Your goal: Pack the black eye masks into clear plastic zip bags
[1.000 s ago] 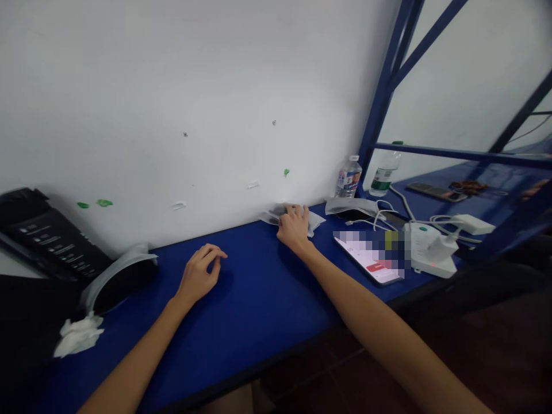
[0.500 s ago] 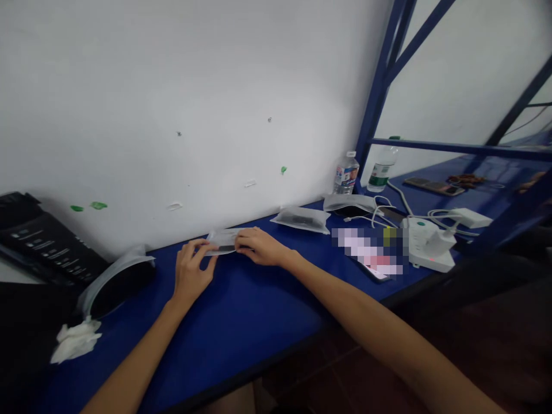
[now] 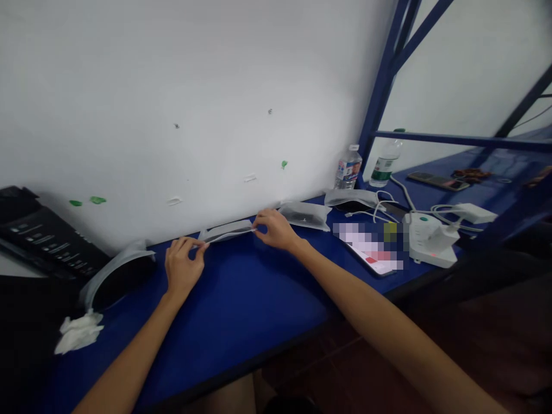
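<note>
Frosted, see-through plastic bag [image 3: 226,230]. Seen as long, narrow strip; near edge pale, slightly bowed. Pinched at both ends by fingers [image 3: 199,244]. Running lengthwise along wall [image 3: 129,138], at back of blue bench [image 3: 254,299]. Inside too unclear to make out.

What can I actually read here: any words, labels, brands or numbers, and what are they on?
Nothing is clearly legible.
Black printed item: white lines, too small.
Clear bottle: colourful label, blurred.
Green-capped bottle: green-and-white label, too small.
Phone: screen largely pixelated, unreadable.
Handled pouch: no lettering visible.
</note>
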{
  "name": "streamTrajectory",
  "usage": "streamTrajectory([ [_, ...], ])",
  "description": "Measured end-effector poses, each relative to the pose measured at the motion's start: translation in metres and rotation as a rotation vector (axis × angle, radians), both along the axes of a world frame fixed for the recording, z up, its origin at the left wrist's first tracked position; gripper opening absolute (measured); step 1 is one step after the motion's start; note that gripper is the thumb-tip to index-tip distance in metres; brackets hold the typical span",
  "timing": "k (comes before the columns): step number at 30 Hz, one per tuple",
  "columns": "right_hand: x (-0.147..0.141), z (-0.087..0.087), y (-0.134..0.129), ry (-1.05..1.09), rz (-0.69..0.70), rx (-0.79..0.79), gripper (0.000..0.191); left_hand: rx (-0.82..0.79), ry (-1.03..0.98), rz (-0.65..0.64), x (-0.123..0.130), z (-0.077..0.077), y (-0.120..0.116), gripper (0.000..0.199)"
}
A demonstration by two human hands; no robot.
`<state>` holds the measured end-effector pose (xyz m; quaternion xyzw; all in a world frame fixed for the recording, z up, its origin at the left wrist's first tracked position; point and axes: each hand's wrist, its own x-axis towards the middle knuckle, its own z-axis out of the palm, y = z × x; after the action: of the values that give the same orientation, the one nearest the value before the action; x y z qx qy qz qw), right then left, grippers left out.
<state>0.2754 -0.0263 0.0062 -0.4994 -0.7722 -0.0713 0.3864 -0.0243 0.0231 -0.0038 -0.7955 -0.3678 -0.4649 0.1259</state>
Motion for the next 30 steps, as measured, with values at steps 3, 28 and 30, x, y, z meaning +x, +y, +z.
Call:
streamTrajectory([
  [3, 0.002, 0.002, -0.001, 0.001, 0.005, 0.005, 0.005, -0.044, -0.036, -0.035, -0.003, 0.0, 0.004, 0.014],
  [28, -0.015, 0.0, -0.006, -0.107, 0.001, -0.054, 0.008, -0.207, -0.047, -0.266, -0.001, 0.001, 0.0, 0.016],
  [30, -0.018, 0.0, -0.007, -0.108, -0.024, -0.047, 0.009, -0.208, -0.04, -0.284, 0.0, 0.001, -0.001, 0.017],
])
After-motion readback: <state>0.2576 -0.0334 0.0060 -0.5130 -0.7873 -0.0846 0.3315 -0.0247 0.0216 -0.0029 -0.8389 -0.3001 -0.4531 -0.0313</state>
